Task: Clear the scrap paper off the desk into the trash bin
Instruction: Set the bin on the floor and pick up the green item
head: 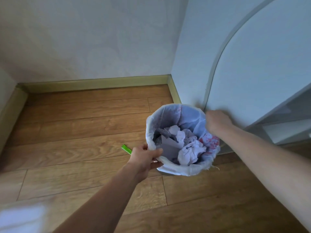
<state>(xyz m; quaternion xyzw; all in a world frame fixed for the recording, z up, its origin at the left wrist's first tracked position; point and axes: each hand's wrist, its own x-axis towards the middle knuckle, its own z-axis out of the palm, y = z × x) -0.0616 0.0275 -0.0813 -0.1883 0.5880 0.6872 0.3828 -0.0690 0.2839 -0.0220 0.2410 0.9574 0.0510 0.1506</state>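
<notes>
The trash bin (181,140) is seen on the wooden floor (84,132), close to the wall corner. It is lined with a pale bag (185,115), and crumpled scrap paper (190,152) is held inside it. The bin's near rim is gripped by the left hand (146,157), its fingers (157,151) clamped over the bag edge. The far rim is met by the right hand (217,121); that hand is blurred, so its fingers' state cannot be told. A green object (126,149) lies on the floor just beside the bin.
</notes>
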